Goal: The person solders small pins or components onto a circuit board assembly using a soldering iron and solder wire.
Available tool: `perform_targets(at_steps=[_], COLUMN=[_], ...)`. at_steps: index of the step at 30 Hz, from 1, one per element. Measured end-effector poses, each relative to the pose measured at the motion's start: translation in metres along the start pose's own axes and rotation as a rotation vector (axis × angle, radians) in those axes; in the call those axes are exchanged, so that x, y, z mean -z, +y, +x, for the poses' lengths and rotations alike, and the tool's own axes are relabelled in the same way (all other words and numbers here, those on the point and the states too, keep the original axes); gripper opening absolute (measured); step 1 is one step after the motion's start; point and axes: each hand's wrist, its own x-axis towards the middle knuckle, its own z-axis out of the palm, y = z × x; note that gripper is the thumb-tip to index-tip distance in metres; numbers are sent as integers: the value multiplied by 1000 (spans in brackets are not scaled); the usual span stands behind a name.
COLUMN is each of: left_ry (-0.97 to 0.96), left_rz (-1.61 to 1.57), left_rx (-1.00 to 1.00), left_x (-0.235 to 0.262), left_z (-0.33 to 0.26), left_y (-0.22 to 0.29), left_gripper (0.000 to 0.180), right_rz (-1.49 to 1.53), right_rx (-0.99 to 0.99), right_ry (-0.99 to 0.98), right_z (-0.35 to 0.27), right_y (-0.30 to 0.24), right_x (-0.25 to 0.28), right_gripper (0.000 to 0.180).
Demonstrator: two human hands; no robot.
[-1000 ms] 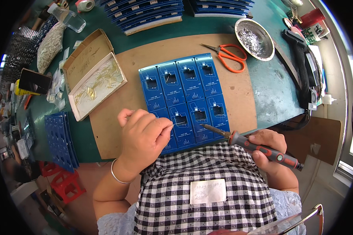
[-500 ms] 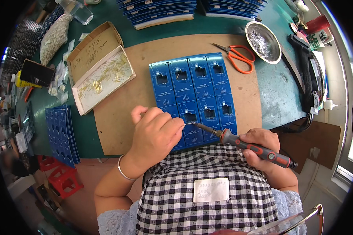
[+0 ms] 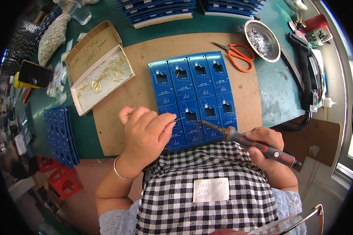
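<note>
A blue panel of circuit boards point(image 3: 195, 94), each with a dark square opening, lies in front of me. My left hand point(image 3: 143, 133) is over its lower left part, pinching a thin silvery wire point(image 3: 179, 119) that looks like solder; its free end points at the opening of a lower board. A grey and red soldering iron point(image 3: 236, 137) is gripped in my right hand point(image 3: 267, 143). The iron slants to the left, its tip close to the lower edge of that same opening. A small gap separates the tip from the wire.
Beneath the panel is a brown board point(image 3: 133, 51). A cardboard box point(image 3: 125, 72) of thin golden pins stands left; orange-handled scissors point(image 3: 239, 58) and a metal bowl point(image 3: 279, 53) of silvery scraps lie right. Stacked blue panels point(image 3: 161, 11) rise at the back.
My left hand has drawn back to the left with the wire, away from the iron's tip. The iron has shifted slightly to the right.
</note>
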Motion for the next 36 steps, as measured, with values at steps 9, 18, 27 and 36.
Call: perform_targets(at_steps=[9, 18, 27, 36], left_ry=[-51, -65, -67, 4], left_rz=[-77, -52, -41, -699], left_rx=[14, 9, 10, 469], left_x=[11, 9, 7, 23], left_z=[-13, -16, -14, -25], left_y=[-6, -9, -9, -17], left_gripper=[16, 17, 17, 12], right_rz=[43, 36, -5, 57], right_rx=[76, 54, 105, 31], right_ry=[-29, -129, -94, -59], right_z=[3, 14, 18, 11], right_y=[2, 1, 1, -8], right_x=[-10, -24, -30, -20], right_gripper=[30, 30, 31, 29])
